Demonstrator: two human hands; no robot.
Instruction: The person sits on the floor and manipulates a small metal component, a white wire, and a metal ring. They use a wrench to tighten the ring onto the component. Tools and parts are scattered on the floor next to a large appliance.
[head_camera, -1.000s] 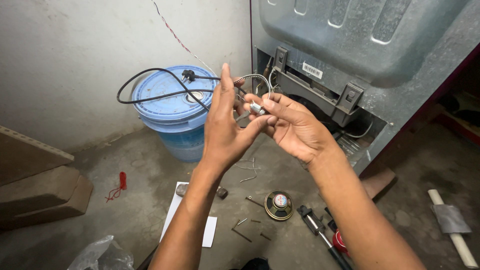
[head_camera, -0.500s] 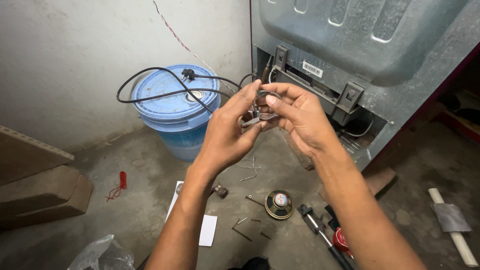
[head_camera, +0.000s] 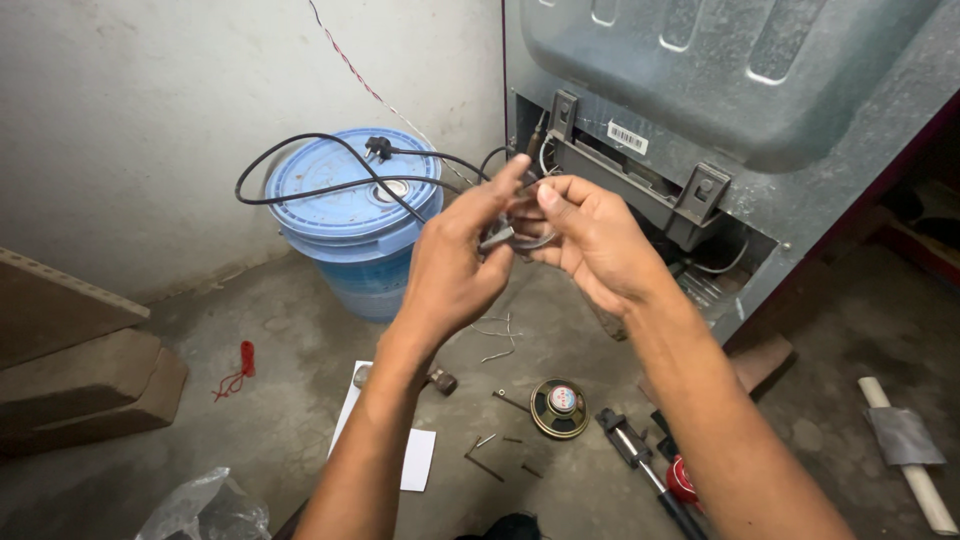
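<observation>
Both hands meet in the air in front of the grey appliance back (head_camera: 720, 90). The left hand (head_camera: 455, 265) has its fingers curled inward, thumb and fingertips pinching a small grey connector (head_camera: 497, 238) at the end of thin pale wires (head_camera: 535, 215). The right hand (head_camera: 590, 235) touches it from the other side, its fingers bent and pressed on the same wires, which loop between the 2 hands.

Just beyond the left hand stands a blue lidded bucket (head_camera: 350, 215), with a black power cord (head_camera: 330, 170) and its plug lying across the lid. Below the hands, on the concrete floor (head_camera: 250, 420), lie a white sheet of paper (head_camera: 410, 455), a small round speaker (head_camera: 560, 405), loose screws and wire bits. Below the right forearm lies a red-handled tool (head_camera: 665, 480).
</observation>
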